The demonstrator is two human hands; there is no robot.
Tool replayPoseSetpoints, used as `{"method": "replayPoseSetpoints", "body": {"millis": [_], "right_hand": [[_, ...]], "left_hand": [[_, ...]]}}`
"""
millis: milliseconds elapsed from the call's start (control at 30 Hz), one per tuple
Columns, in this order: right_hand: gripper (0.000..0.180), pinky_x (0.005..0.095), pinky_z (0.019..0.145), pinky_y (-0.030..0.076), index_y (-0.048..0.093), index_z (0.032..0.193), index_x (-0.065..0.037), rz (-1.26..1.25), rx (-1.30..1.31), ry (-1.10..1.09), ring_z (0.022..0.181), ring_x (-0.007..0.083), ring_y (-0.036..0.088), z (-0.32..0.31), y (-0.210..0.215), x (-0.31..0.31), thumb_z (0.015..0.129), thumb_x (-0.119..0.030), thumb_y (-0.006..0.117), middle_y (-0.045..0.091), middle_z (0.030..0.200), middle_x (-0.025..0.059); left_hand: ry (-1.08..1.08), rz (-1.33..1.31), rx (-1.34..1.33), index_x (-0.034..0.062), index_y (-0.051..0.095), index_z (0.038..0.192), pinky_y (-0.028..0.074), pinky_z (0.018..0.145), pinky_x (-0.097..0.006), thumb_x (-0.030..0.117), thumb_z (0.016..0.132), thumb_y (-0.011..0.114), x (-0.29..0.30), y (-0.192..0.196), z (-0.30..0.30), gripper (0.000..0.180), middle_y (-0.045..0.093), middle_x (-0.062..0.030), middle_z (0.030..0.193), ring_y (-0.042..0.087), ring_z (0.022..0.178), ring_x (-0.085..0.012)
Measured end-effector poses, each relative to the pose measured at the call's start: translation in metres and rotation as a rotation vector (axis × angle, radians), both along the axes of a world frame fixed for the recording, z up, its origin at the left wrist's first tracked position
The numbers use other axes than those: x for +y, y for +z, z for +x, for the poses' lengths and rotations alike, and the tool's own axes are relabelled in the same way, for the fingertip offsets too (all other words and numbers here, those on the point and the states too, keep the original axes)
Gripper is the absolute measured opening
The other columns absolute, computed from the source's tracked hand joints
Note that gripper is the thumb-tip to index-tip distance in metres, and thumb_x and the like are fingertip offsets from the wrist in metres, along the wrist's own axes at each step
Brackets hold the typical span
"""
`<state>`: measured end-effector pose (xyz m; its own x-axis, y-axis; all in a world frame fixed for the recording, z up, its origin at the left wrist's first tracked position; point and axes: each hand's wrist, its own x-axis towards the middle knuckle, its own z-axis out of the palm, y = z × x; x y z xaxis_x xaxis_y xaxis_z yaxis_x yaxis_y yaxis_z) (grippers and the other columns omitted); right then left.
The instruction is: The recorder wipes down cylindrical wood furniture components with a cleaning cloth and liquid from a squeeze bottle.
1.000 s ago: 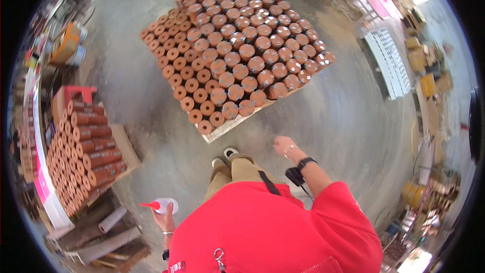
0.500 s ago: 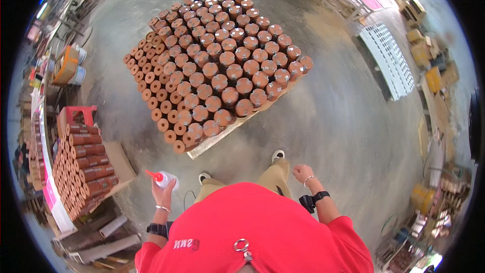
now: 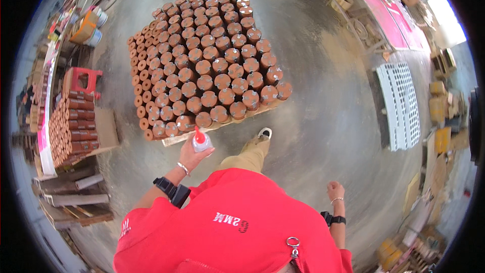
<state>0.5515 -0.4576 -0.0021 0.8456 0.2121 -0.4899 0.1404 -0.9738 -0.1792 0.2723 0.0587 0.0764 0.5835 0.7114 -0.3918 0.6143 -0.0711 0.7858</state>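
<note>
Since the earlier frame, the pallet of brown cylinders has been approached. Left of centre: squeeze bottle with red nozzle, clasped by the left hand, just beside the pallet's lower edge. Lower right: right hand, curled closed, nothing held. Far right: white grid panel, laid on the floor.

Seen from above, a person in a red shirt stands on a grey concrete floor beside a wooden pallet packed with upright brown cylinders. The left hand grips a small clear bottle with a red nozzle near the pallet's edge. The right hand hangs closed in a fist, apart from everything.
</note>
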Motion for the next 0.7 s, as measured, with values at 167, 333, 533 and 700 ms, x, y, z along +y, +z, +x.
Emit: {"method": "replayPoseSetpoints", "body": {"millis": [167,333,533,700], "right_hand": [[0.028,0.0384,0.069,0.053,0.067,0.098,-0.007,0.025,0.223,0.022,0.076,0.0302,0.067,0.059,0.005,-0.006,0.078,-0.027,0.064,0.068,0.083,0.0154],[0.028,0.0344,0.069,0.054,0.067,0.099,-0.008,0.006,0.342,0.060,0.077,0.0250,0.068,0.148,0.019,-0.006,0.077,-0.026,0.066,0.069,0.084,0.0136],[0.031,0.0369,0.074,0.054,0.068,0.098,-0.008,0.024,0.292,0.159,0.081,0.0253,0.068,0.309,-0.070,-0.125,0.080,-0.033,0.061,0.069,0.087,0.0136],[0.034,0.0411,0.077,0.052,0.069,0.093,-0.009,-0.223,0.197,0.557,0.084,0.0305,0.066,0.517,-0.014,-0.018,0.082,-0.037,0.053,0.068,0.088,0.0146]], "left_hand": [[-0.014,0.029,-0.007,0.0044,0.051,0.113,0.047,0.083,-0.034,0.038,0.062,0.081,-0.021,0.002,0.113,0.068,0.062,-0.0129,0.102,0.061,0.095,-0.0242],[0.063,-0.001,-0.068,0.0046,0.051,0.112,0.047,0.083,-0.034,0.038,0.063,0.081,-0.033,0.003,0.185,0.067,0.061,-0.0109,0.103,0.060,0.096,-0.0226],[0.286,0.001,-0.093,0.0044,0.052,0.112,0.047,0.083,-0.032,0.035,0.064,0.081,-0.057,0.007,0.283,0.064,0.063,-0.0084,0.100,0.061,0.093,-0.0188],[0.646,0.072,-0.042,0.0053,0.050,0.116,0.049,0.082,-0.033,0.029,0.064,0.082,-0.105,-0.009,0.327,0.066,0.062,-0.0083,0.100,0.060,0.093,-0.0183]]}}
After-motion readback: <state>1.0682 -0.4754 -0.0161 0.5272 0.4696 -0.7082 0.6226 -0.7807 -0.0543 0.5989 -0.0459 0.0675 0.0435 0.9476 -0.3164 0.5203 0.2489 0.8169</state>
